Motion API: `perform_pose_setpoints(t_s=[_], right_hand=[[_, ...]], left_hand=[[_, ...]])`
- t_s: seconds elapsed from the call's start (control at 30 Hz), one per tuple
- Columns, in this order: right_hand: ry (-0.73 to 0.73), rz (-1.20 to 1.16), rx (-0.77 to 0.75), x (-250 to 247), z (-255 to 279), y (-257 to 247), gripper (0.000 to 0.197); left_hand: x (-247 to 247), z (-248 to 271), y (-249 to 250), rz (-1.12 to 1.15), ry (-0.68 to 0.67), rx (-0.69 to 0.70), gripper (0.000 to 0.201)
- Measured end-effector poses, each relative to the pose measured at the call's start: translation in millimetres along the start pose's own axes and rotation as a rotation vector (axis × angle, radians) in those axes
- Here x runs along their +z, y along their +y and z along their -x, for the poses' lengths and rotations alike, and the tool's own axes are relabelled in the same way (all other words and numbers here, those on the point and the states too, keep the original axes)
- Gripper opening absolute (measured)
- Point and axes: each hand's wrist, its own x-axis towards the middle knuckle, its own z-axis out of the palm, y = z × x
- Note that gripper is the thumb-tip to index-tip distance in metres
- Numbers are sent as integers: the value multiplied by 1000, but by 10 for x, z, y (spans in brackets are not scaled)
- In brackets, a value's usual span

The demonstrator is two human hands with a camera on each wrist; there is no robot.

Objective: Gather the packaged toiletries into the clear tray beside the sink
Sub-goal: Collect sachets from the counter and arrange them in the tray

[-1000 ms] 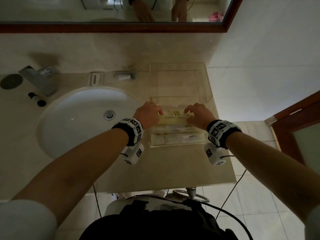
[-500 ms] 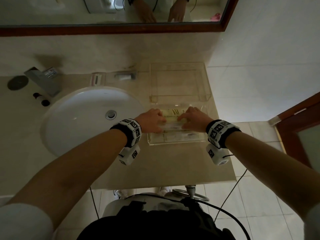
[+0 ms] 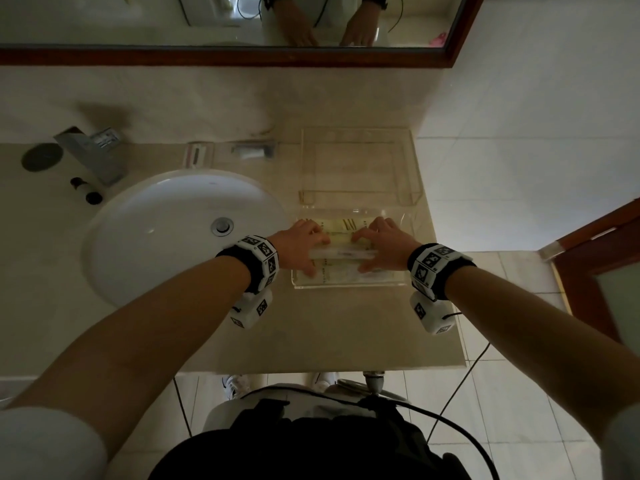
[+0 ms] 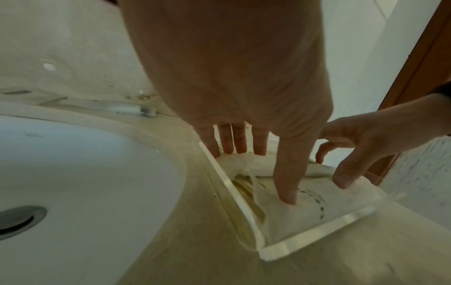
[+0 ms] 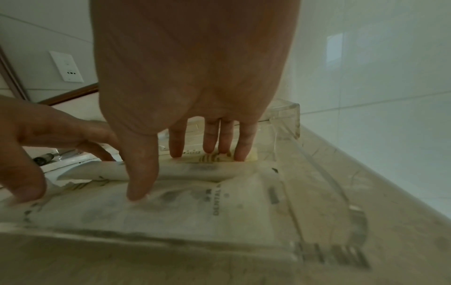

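The clear tray sits right of the sink, near the counter's front. Several packaged toiletries lie in it: a yellow packet at the back, a long white packet across the middle, and a flat printed packet underneath. My left hand and right hand are both inside the tray, with straight fingers pressing down on the packets. The left thumb and right thumb rest on the flat packet, in front of the long white one. The tray's left rim is right beside my left hand.
A larger clear tray stands behind against the wall. The white sink and faucet are to the left. A small clear holder and a soap dish sit by the back wall. A wooden door is at the right.
Both hands have come down and toward me with the packets, from the tray's back edge into its middle. Their fingers have flattened onto the packets.
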Motion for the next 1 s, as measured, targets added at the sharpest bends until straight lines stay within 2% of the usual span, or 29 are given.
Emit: perform_pose_setpoints(t_s=[0.13,0.27,0.47,0.8,1.0], right_hand=[[14,-3,0,8,1,-8,65],[13,0,-25,-3,16,-2,48],[7,4,-36,6,29,18,38],[55,0,-21,70,14,8,35],[24,37,-28,20,11,-5,40]], left_hand=[[46,11,-11,-1,76,24,58],[58,46,-37,42,78,51,43],[16,53,-49,39,12,59,49],[80,34,-66,-48,60,52,43],[44,58,-35,-28,49,49,42]])
